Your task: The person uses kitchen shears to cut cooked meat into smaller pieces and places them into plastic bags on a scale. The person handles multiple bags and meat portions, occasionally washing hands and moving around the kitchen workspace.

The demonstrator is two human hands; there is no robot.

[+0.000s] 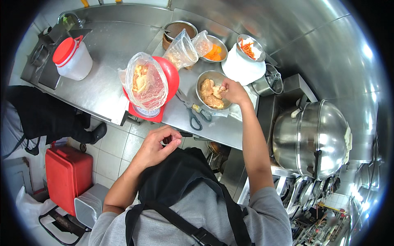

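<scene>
My right hand (235, 91) reaches into a steel bowl (200, 77), its fingertips pinching the edge of a piece of marinated raw meat, apparently chicken (212, 93). Loosely curled in front of my apron, my left hand (160, 143) shows nothing in its grasp. Left of the bowl, an open clear plastic bag (154, 89) of similar meat rests on the red pan of a kitchen scale (174, 78). Kitchen scissors (192, 110) with grey handles lie between scale and bowl, with a small yellowish object by their pivot.
Behind stand a bowl of orange slices (226, 50), another clear bag (181, 50), a pot of brown contents (184, 27) and a bowl of carrot strips (261, 55). A large steel vessel (307, 138) stands right. A red-lidded tub (75, 61) and another person (43, 113) are left.
</scene>
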